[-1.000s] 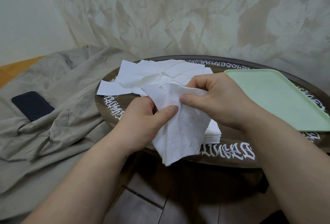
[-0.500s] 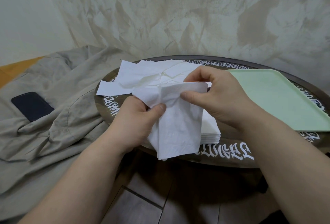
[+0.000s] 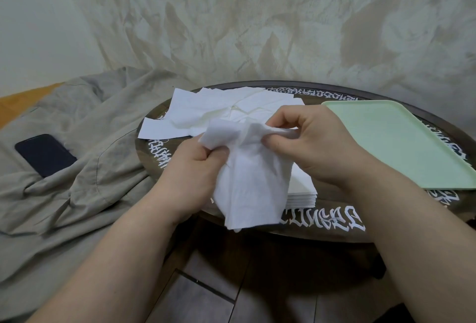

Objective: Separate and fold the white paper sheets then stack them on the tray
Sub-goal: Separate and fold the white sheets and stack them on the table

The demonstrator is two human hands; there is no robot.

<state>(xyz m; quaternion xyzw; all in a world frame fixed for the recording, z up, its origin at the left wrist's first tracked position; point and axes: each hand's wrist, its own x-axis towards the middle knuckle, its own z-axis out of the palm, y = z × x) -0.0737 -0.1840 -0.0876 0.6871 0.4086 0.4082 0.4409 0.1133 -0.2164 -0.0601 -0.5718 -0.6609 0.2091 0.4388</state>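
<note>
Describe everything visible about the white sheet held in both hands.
The white sheet looks like thin, soft tissue paper, crumpled and creased. It hangs in the air over the near edge of the round table, its lower end drooping below the rim. The left hand pinches its upper left corner; the right hand pinches a bunched upper right part, pulling it apart. It touches only the hands.

This looks like a room in a home, lived-in rather than set up for work. A low round dark table (image 3: 304,230) with white lettering round its rim stands on dark floor tiles (image 3: 206,289) against a mottled, plaster-like wall (image 3: 257,26). Beside it lies a rumpled grey-beige cloth (image 3: 64,181) with 1 dark phone (image 3: 45,154) resting on it.
</note>
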